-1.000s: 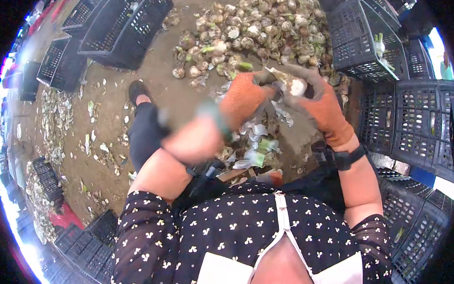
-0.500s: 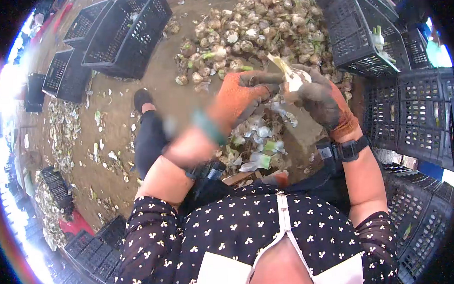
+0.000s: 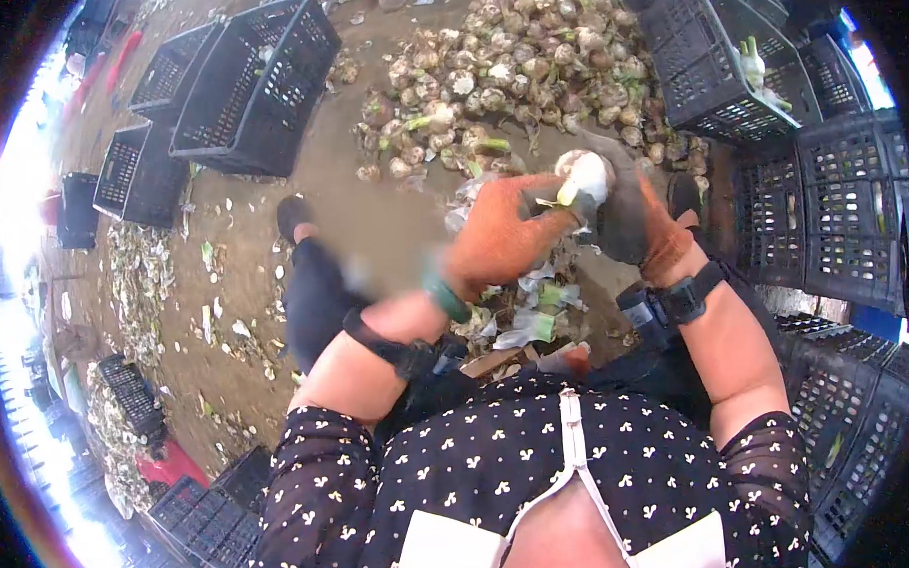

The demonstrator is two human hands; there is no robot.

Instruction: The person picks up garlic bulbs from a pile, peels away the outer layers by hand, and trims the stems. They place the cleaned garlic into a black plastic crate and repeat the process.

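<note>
A garlic bulb [image 3: 589, 171], white and partly peeled, is gripped in my right hand [image 3: 634, 213], which wears an orange glove with a dark palm. Its short stem points down and left. My left hand [image 3: 508, 230], in a matching glove, has its thumb and fingers closed at the stem side of the same bulb. Its fingertips are partly hidden. Beyond both hands lies a large heap of unpeeled garlic bulbs [image 3: 527, 66]. Below them, loose peelings [image 3: 531, 321] are scattered on the ground between my legs.
Black plastic crates [image 3: 257, 86] stand at the upper left. More crates [image 3: 822, 211] line the right side, and one upper right crate [image 3: 713, 75] has trimmed white stalks on its rim. Scraps of peel [image 3: 139, 285] litter the dirt floor on the left.
Both hands have come slightly lower and nearer my body. The bulb has turned, its stem now pointing down-left instead of up-left. My left hand has moved to the stem side.
</note>
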